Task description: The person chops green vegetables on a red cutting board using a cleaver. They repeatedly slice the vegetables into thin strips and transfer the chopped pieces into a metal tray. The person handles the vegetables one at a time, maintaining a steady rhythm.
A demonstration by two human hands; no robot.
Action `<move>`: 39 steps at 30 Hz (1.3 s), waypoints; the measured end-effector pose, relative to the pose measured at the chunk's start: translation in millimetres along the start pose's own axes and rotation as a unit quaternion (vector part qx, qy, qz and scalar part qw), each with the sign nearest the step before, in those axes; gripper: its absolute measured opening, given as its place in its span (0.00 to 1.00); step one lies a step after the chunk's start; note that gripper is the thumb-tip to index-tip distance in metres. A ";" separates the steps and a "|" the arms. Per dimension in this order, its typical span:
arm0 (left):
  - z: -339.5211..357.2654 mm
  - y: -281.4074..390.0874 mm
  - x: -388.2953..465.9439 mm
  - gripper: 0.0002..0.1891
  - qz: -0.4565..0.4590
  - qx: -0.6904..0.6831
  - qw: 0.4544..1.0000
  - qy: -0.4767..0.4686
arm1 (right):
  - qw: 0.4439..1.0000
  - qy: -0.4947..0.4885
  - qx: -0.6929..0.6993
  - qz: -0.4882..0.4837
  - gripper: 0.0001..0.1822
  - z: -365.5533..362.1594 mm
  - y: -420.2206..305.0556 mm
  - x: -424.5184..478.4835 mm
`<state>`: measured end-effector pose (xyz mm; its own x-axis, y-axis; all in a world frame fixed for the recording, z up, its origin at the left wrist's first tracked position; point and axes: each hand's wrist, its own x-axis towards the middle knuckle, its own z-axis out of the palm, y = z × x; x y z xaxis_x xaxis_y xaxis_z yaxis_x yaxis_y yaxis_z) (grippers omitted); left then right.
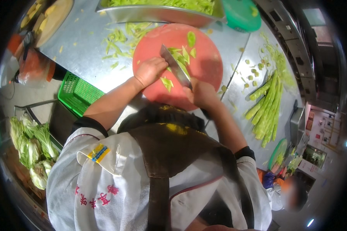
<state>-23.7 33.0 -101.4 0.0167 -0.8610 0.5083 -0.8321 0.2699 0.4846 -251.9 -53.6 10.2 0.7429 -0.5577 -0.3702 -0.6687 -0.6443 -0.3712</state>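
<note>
My right hand [201, 91] grips the handle of a Chinese cleaver [176, 65], its blade slanting across a round red cutting board [208, 69]. Against the left face of the blade, my left hand [151, 70] lies with curled fingers; whatever may be beneath them is hidden. Thin slanted slices of green stem, apparently celtuce [185, 55], lie along the blade's right side. A few more slices [167, 83] are on the board below my left hand, and one oval slice [191, 39] sits near the board's far edge.
Beyond the board stands a steel pan [162, 15] of green slices, beside a green lid-like disc [243, 14]. Peeled stems [267, 106] lie on the steel table at right. A green plastic basket [78, 92] and cabbages [33, 147] are at left; another person [277, 187] works at lower right.
</note>
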 end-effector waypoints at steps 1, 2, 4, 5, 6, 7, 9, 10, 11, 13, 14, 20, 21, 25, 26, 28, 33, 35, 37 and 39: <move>0.7 -1.0 -0.5 0.12 -0.001 0.001 1.000 -0.001 | 1.000 0.004 0.000 -0.008 0.19 6.1 0.8 4.1; 1.9 -2.0 -1.4 0.12 -0.002 0.002 1.000 -0.003 | 1.000 0.018 0.015 -0.005 0.19 13.1 -0.1 8.6; 2.3 -2.4 -1.1 0.12 -0.005 0.005 1.000 -0.006 | 0.998 0.044 0.045 0.000 0.19 22.5 -5.2 17.7; 2.7 -1.6 -1.8 0.11 -0.007 0.007 1.000 -0.009 | 0.998 0.054 0.040 -0.004 0.19 23.4 -3.0 19.8; 2.3 -2.0 -2.9 0.11 -0.012 0.011 1.000 -0.011 | 0.997 0.062 0.036 -0.011 0.19 23.7 -2.3 22.4; 2.9 -3.3 -3.1 0.11 -0.008 0.010 1.000 -0.003 | 0.997 0.071 0.031 -0.018 0.19 23.2 -1.7 24.1; 4.9 -4.2 -2.7 0.11 -0.001 0.005 1.000 0.014 | 0.998 0.062 0.030 -0.014 0.20 15.7 -0.2 17.7; 5.2 -4.4 -2.9 0.11 0.000 0.006 1.000 0.015 | 0.998 0.056 0.029 -0.012 0.20 10.2 0.3 14.0; 5.2 -4.8 -3.5 0.11 0.001 0.007 1.000 0.016 | 0.999 0.042 0.027 -0.013 0.20 5.4 1.7 12.3; 4.9 -4.1 -2.4 0.11 0.004 0.008 1.000 0.011 | 1.000 0.015 0.021 -0.014 0.20 -3.2 5.1 8.5; 3.8 -4.4 -2.4 0.11 0.005 0.008 1.000 0.005 | 1.000 0.007 0.020 -0.011 0.20 -5.6 5.7 7.9; 2.5 -3.8 -1.9 0.10 0.006 0.002 1.000 0.011 | 0.999 -0.006 0.031 -0.017 0.20 -7.6 3.3 15.0; 2.9 -4.2 -1.0 0.10 0.012 0.001 1.000 0.018 | 0.998 0.004 0.048 -0.029 0.20 -3.9 3.2 19.0; 4.6 -4.7 -0.9 0.11 0.007 0.002 1.000 0.017 | 0.990 0.054 0.107 -0.071 0.21 21.6 3.6 39.9; 5.1 -5.2 -0.6 0.11 0.013 0.007 1.000 0.019 | 0.990 0.059 0.106 -0.072 0.20 26.8 5.5 44.1; 5.6 -5.9 -0.2 0.11 0.016 0.012 1.000 0.024 | 0.989 0.069 0.104 -0.073 0.19 31.5 6.2 49.6; 6.1 -6.3 -0.2 0.10 0.025 0.006 0.999 0.032 | 0.987 0.070 0.113 -0.086 0.20 20.2 11.8 42.1; 5.8 -6.8 -0.9 0.10 0.019 0.004 1.000 0.018 | 0.989 0.047 0.124 -0.067 0.21 13.0 15.7 35.6; 6.4 -7.8 -0.8 0.10 0.018 0.003 1.000 0.011 | 0.994 0.019 0.097 -0.035 0.21 1.9 14.8 30.3; 6.6 -7.9 -0.9 0.10 0.019 0.003 1.000 0.006 | 0.994 -0.010 0.109 -0.013 0.21 -4.5 14.3 28.2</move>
<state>-20.8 28.8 -110.3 -0.0080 -0.8446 0.5353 -0.8358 0.2995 0.4601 -240.3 -80.9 -1.7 0.7605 -0.5309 -0.3739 -0.6421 -0.5284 -0.5555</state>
